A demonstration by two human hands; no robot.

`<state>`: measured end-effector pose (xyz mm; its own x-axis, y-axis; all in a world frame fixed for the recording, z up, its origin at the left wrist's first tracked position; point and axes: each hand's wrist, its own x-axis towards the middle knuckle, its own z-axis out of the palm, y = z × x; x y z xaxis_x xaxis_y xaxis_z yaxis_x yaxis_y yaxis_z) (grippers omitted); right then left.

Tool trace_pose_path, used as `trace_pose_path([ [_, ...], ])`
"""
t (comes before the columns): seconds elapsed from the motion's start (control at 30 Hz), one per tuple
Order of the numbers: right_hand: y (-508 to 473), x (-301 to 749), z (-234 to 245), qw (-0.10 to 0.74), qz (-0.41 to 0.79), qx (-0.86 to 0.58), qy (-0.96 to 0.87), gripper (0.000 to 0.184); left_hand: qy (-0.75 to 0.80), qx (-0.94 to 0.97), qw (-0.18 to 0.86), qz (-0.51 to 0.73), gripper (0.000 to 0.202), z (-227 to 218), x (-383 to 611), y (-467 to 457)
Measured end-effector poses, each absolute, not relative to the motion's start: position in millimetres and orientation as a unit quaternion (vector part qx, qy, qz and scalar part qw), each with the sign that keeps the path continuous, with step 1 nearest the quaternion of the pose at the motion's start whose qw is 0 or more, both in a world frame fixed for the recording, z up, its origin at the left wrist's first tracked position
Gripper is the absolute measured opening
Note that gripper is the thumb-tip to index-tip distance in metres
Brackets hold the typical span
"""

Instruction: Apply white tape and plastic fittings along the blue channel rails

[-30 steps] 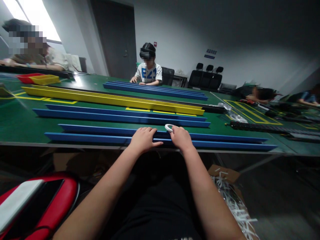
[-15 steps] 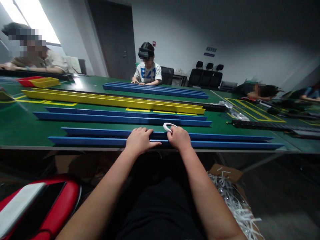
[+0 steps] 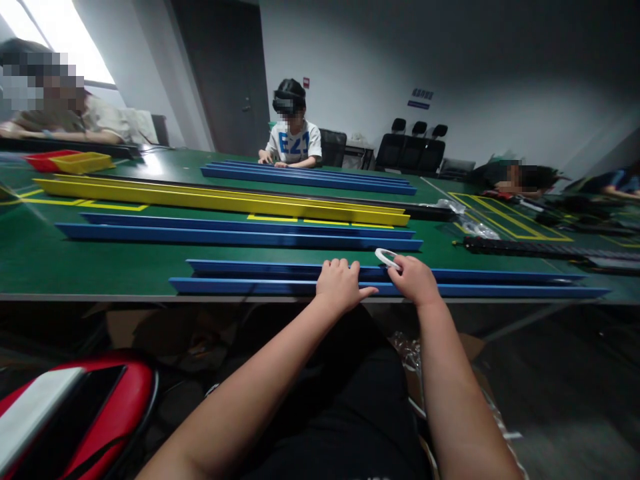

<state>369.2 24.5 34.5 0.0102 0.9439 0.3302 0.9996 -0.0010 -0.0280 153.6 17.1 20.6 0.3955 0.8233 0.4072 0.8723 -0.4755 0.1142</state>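
A long blue channel [image 3: 245, 287] with two raised walls lies along the near edge of the green table. Draped across it near its middle is my left hand [image 3: 339, 285], fingers hooked over the far wall and thumb stretched along the near wall. My right hand [image 3: 418, 280] is closed around a roll of white tape [image 3: 383, 257], just right of the left hand and over the same channel. Part of the roll is hidden by the fingers. Whether tape runs inside the channel cannot be made out.
Behind lie another blue channel [image 3: 240, 236], a yellow channel [image 3: 220, 202] and more blue channels [image 3: 310, 180]. Red [image 3: 43, 162] and yellow trays [image 3: 83, 162] stand far left. A co-worker [image 3: 293, 140] sits opposite. A red stool [image 3: 125, 393] is at lower left.
The near blue channel has slid to the right along the table edge, with my left hand on it. My right hand has moved right too, still holding the tape roll.
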Motion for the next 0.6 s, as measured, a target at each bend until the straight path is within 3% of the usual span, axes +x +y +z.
trace_pose_path([
  [0.2, 28.4, 343.3, 35.2, 0.114, -0.093, -0.719, -0.679, 0.028, -0.462, -0.865, 0.049, -0.189, 0.067, 22.2, 110.7, 22.2],
  [0.43, 23.6, 304.6, 28.1, 0.174, -0.099, -0.730, -0.653, 0.021, -0.480, -0.873, 0.015, -0.077, 0.087, 28.1, 12.7, 45.3],
  [0.6, 23.3, 297.7, 21.2, 0.212, -0.109, -0.712, -0.660, 0.018, -0.506, -0.860, 0.014, -0.063, 0.081, 30.4, -9.6, 47.1],
])
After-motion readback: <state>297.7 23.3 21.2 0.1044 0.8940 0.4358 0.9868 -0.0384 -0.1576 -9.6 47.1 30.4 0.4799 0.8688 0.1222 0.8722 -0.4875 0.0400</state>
